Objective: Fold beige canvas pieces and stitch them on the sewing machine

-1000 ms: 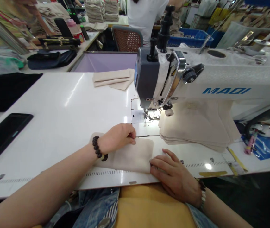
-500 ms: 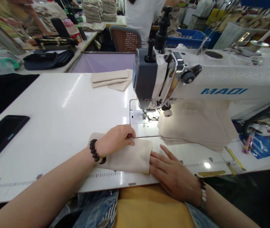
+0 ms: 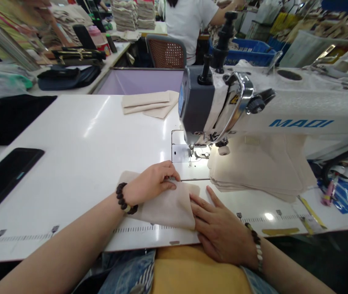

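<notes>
A beige fabric piece lies on the white sewing table in front of the sewing machine. My left hand rests across its upper part, with thumb and curled fingers pinching the far edge. My right hand lies flat, fingers stretched out, its fingertips against the right edge of the cloth. Near that edge a corner of a lower layer shows beyond the upper one. The needle area is lit and sits just beyond my left fingertips.
A stack of beige pieces lies under the machine arm. Folded beige cloth is at the table's far side, a black phone at left. A person in a white shirt stands beyond, near a brown chair.
My right fingers have shifted slightly left with the fabric's right edge, baring a corner of the layer beneath. My left hand keeps its pinch. The whole view has swung a little left.
</notes>
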`<state>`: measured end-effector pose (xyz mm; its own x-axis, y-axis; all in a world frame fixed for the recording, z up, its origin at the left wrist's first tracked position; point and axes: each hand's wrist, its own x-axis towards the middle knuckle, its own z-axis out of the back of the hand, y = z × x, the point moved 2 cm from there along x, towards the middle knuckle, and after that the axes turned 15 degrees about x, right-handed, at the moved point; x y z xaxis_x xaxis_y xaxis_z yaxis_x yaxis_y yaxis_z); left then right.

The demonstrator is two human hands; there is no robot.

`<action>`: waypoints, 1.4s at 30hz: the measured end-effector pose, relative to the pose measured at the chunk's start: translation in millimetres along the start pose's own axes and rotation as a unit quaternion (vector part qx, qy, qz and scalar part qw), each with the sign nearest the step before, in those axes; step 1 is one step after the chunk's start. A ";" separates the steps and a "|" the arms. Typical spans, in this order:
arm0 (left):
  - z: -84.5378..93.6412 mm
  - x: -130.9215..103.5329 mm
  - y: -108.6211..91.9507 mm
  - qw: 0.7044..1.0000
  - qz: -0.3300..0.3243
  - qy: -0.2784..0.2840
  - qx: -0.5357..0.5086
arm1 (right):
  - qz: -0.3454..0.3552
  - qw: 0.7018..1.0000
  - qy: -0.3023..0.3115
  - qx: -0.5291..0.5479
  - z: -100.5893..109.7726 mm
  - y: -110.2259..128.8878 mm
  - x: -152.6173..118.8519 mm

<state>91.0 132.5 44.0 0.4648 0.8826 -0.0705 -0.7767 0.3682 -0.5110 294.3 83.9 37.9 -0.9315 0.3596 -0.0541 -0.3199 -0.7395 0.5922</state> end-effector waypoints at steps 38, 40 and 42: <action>-0.7 0.4 0.6 0.995 -0.030 0.001 0.098 | 0.043 0.981 -0.184 -0.045 -5.6 -4.4 -20.1; -1.6 0.3 1.4 0.995 -0.029 0.000 0.096 | 0.042 0.984 -0.168 -0.050 -7.3 -5.4 -19.4; -2.6 0.5 2.6 0.995 -0.029 -0.003 0.095 | 0.043 0.984 -0.163 -0.055 -7.6 -6.1 -19.0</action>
<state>90.4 133.1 40.4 0.5089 0.8599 -0.0396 -0.8150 0.4665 -0.3438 312.6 77.2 29.2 -0.8568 0.4425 0.2646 -0.2749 -0.8263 0.4916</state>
